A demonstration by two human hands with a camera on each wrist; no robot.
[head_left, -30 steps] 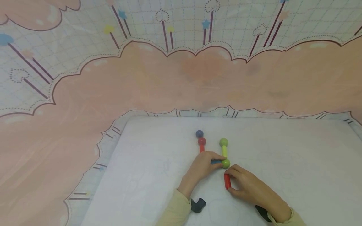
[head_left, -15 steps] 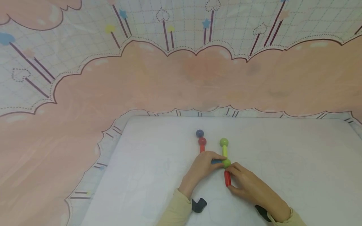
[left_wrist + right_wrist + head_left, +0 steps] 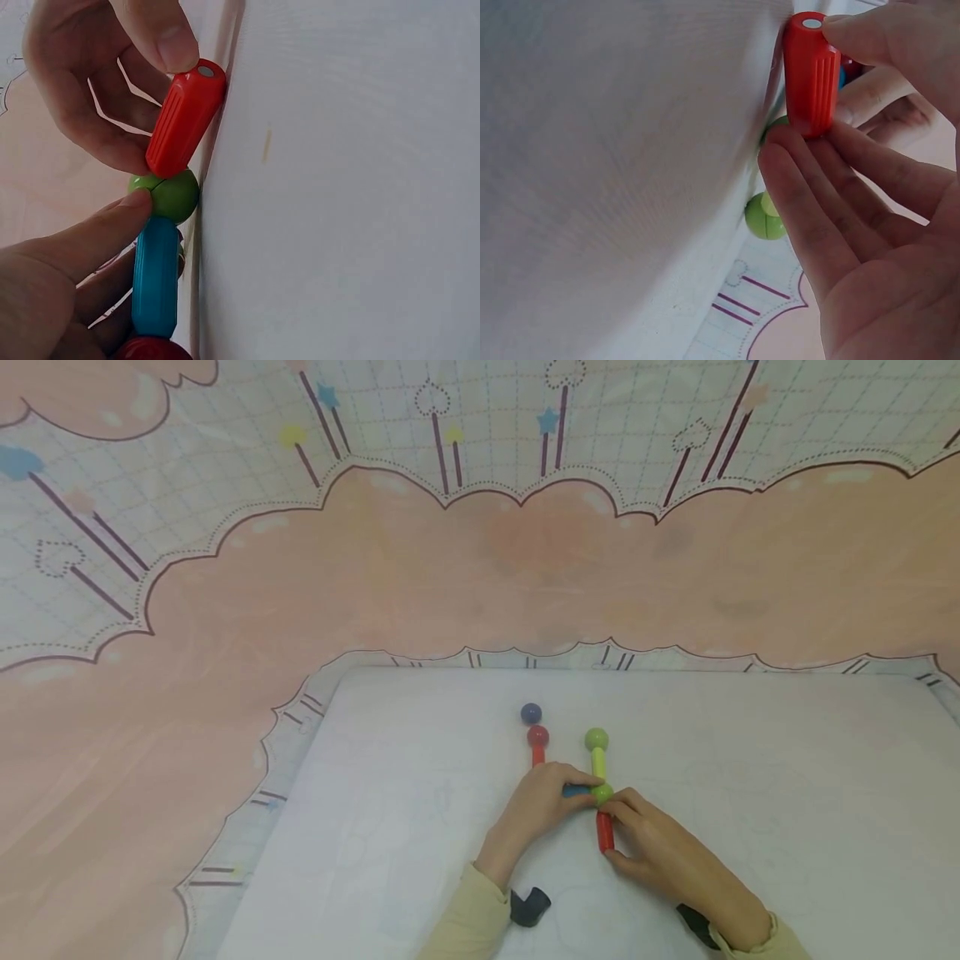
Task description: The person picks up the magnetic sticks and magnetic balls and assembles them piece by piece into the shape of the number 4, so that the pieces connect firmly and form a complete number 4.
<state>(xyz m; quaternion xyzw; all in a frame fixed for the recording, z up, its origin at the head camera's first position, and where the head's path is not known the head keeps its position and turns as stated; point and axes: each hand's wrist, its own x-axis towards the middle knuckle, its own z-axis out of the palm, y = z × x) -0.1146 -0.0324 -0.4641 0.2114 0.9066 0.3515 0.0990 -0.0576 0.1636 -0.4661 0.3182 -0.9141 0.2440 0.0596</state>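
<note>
My left hand (image 3: 536,797) pinches the near green ball (image 3: 178,196), its thumb on the ball beside a blue magnetic rod (image 3: 156,277). My right hand (image 3: 656,847) holds a red magnetic rod (image 3: 810,79) lengthwise, thumb at its near end and fingertips at the far end. In the left wrist view that rod's far end meets the green ball. Beyond the ball, a yellow-green rod (image 3: 597,764) runs to another green ball (image 3: 597,739). Left of these, a red rod (image 3: 538,755) joins a red ball (image 3: 537,737), with a blue ball (image 3: 531,713) touching it. My left hand hides the lower part there.
All the pieces lie on a white tabletop (image 3: 750,777). A patterned peach and white cloth (image 3: 450,577) spreads behind and to the left of it. A dark strap end (image 3: 530,907) sticks out by my left wrist.
The red rod in my right hand has moved away from me, closing the gap to the near green ball. My left hand keeps its grip almost in place.
</note>
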